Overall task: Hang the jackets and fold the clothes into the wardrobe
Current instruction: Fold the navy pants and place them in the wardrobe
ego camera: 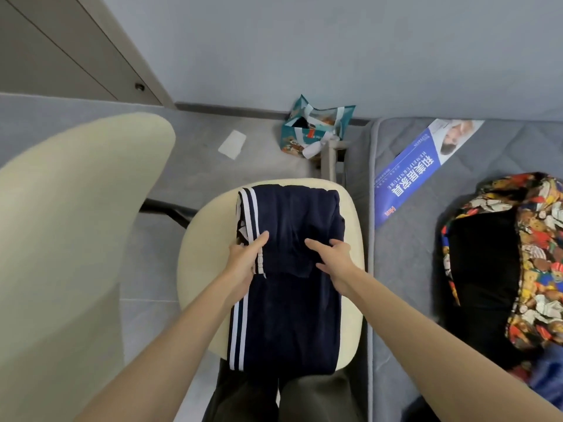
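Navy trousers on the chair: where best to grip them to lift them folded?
Grip the navy trousers by both long edges where the folded-back layer ends: left hand from the striped side, right hand opposite. That likely traps both layers.

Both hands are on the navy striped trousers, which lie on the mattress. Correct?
Not quite. The head view shows the navy striped trousers lying on the cream chair seat, beside the mattress, not on it. The left hand and right hand are both on them.
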A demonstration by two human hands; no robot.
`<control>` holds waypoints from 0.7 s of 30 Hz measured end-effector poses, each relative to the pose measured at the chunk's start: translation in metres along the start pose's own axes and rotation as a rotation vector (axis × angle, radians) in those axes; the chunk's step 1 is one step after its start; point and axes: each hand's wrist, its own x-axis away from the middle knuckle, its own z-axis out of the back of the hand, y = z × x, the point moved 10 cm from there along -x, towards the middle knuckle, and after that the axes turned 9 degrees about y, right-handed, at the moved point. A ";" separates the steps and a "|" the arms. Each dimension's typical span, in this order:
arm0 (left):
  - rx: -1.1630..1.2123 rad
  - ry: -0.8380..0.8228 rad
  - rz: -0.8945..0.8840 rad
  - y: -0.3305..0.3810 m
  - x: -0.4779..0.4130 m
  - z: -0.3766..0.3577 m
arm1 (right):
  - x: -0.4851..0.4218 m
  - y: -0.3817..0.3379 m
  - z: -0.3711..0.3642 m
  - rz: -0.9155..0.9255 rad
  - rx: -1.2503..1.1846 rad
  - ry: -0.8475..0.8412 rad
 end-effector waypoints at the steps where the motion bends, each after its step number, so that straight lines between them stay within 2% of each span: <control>1: -0.010 -0.028 0.006 -0.001 -0.004 -0.002 | -0.008 0.006 -0.003 -0.001 0.038 0.000; 5: -0.006 -0.086 0.043 -0.002 -0.020 -0.007 | -0.025 0.006 -0.006 0.111 0.220 0.038; 8: 0.003 -0.135 0.081 0.000 -0.026 -0.009 | -0.024 -0.009 -0.004 0.225 0.186 0.069; 10: -0.018 -0.113 0.071 0.004 -0.028 -0.003 | -0.015 -0.020 0.000 0.316 0.143 0.100; 14: -0.037 0.002 -0.053 0.022 -0.033 0.007 | 0.005 -0.036 0.021 0.531 0.130 0.271; 17: -0.006 0.079 -0.208 0.044 -0.040 0.009 | 0.003 -0.028 0.028 0.520 0.171 0.306; 20: -0.145 0.129 -0.279 0.053 -0.051 0.013 | -0.010 -0.003 0.023 0.361 0.326 0.238; 21: -0.201 0.162 -0.281 0.051 -0.052 0.018 | -0.009 -0.003 0.023 0.364 0.364 0.244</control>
